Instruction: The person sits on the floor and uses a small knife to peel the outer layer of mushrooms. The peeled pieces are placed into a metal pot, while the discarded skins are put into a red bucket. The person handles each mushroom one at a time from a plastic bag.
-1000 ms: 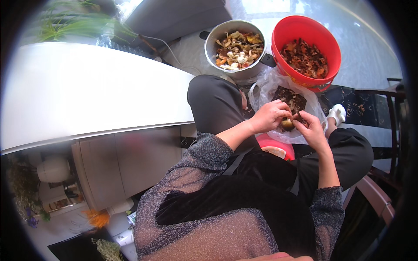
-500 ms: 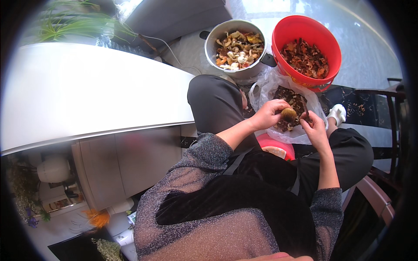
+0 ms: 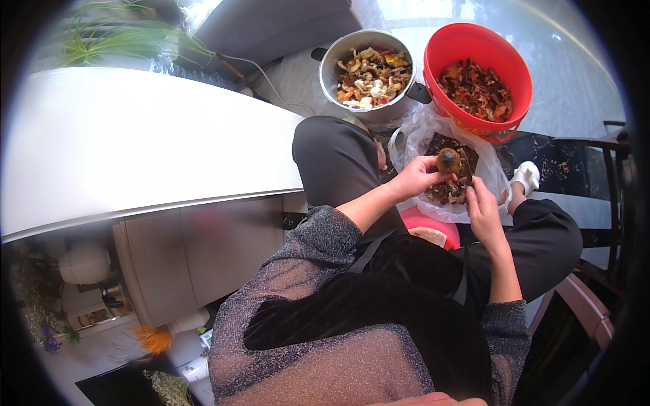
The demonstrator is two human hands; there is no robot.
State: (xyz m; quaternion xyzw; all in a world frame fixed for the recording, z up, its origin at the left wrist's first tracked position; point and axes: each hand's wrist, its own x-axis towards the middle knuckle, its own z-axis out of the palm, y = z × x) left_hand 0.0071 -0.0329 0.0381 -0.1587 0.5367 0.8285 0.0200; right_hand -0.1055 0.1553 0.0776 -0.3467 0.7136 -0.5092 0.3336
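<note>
My left hand point(image 3: 418, 177) grips a brown mushroom point(image 3: 447, 160), its rounded cap turned up with a dark patch on top. Close beside it, my right hand point(image 3: 483, 208) pinches a thin dark knife point(image 3: 468, 172), whose blade points away from me toward the mushroom. Whether the blade touches the mushroom I cannot tell. Both hands are over an open white plastic bag point(image 3: 411, 135) between my legs, with dark crumbs and mushroom scraps point(image 3: 443, 195) inside it.
Beyond the bag stand a metal pot point(image 3: 330, 84) of mixed mushrooms and a red bucket point(image 3: 478, 40) of reddish-brown pieces. A pink container point(image 3: 414, 218) sits under the bag. A white tabletop point(image 3: 156, 135) fills the left; a dark chair point(image 3: 613, 196) is at right.
My left hand has tilted the mushroom, and its cap's dark patch now faces up. My right hand has shifted slightly nearer to me and left, with the knife beside the cap.
</note>
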